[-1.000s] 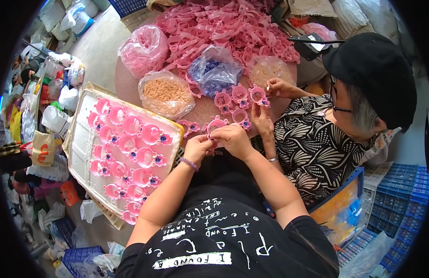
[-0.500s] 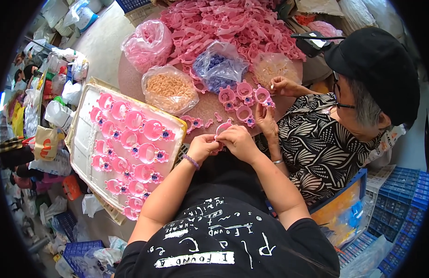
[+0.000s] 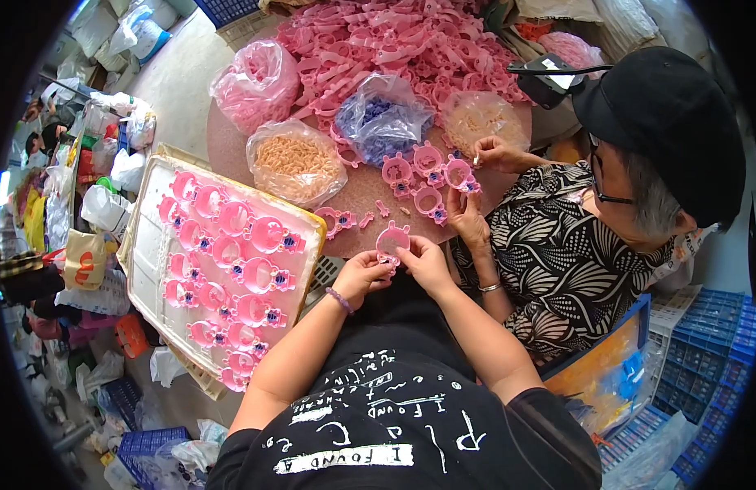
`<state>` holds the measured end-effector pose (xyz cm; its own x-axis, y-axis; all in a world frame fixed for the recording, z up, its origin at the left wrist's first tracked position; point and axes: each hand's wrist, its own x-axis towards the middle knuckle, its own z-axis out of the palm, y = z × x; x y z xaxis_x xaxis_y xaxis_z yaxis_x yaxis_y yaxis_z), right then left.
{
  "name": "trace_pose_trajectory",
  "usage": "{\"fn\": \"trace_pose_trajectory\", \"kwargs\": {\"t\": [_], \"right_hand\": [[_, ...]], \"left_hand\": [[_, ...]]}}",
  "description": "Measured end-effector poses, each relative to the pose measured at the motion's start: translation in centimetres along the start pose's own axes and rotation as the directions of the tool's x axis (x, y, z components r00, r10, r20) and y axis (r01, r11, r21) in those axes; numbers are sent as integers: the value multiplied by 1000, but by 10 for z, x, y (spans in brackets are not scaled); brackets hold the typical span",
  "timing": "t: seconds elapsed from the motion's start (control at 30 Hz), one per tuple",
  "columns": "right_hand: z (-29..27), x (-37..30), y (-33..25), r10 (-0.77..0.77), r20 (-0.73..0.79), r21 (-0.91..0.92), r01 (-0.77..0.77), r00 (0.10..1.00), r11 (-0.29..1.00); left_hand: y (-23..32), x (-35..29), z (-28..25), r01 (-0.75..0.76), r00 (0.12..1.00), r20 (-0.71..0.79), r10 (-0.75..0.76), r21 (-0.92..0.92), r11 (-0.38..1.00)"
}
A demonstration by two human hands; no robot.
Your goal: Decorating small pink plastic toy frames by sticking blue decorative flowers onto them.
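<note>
Frame [image 3: 392,252], pink, between our hands, twelve o'clock from our chest, by the surface [image 3: 361,188] edge.
Left hand [image 3: 360,276]: narrow grip on its seven o'clock end; right hand [image 3: 427,265]: pinching its four o'clock rim. We'd probably do best steadying left, working right lightly, never bending the ring.

The left grip [image 3: 360,276] and right grip [image 3: 424,264] hold a pink ring-shaped piece [image 3: 382,247] near a white tray [image 3: 155,273].
</note>
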<state>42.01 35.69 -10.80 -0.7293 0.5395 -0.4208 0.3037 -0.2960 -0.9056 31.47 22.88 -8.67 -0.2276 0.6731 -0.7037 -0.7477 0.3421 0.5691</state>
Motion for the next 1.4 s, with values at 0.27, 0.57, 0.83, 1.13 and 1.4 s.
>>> {"fn": "trace_pose_trajectory", "kwargs": {"t": [0.27,0.57,0.83,1.13,1.4], "right_hand": [[4,21,1,49,120,347,-88,992,934],[26,82,18,-370,-182,-602,195,911,775],[32,92,29,-291,-193,-679,87,937,729],[31,91,38,-380,-207,-562,209,902,801],[21,57,15,-300,-122,-416,226,946,881]], "left_hand": [[18,3,-4,22,997,-74,-19,45,999],[30,0,-3,27,1000,7,-27,-88,996],[36,-2,1,27,1000,15,-26,-92,995],[37,5,4,4,996,89,5,-105,994],[42,7,11,-62,994,85,70,-93,994]]}}
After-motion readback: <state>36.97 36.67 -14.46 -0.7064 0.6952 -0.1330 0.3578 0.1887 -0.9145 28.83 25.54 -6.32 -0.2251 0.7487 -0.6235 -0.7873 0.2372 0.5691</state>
